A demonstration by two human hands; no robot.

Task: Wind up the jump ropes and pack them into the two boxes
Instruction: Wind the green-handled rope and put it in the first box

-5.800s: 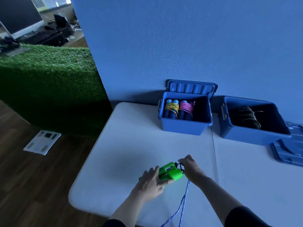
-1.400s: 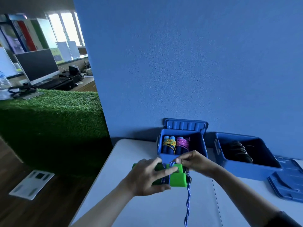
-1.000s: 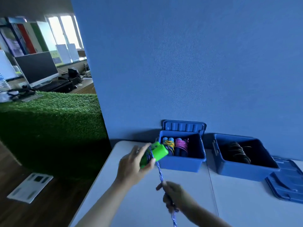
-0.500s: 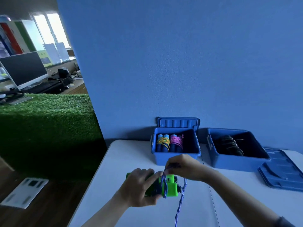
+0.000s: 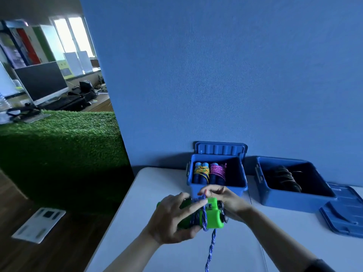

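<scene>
Glossy plastic green handles (image 5: 213, 216), braided blue rope (image 5: 210, 246), smooth plastic boxes (image 5: 217, 188), matt white table (image 5: 157, 195)

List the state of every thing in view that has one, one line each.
Green-handled jump rope with blue braided cord: partly wound, tail hanging loose.
Left hand: grips the handles.
Right hand: pinches the cord.
Left blue plastic box: open, holds two wound ropes.
Right blue plastic box: open, holds one dark wound rope.
Blue lid behind left box: off, standing upright.
Blue lid on table: off, lying flat.

two boxes (image 5: 216, 188) (image 5: 294, 199) side by side on table (image 5: 157, 185)
</scene>
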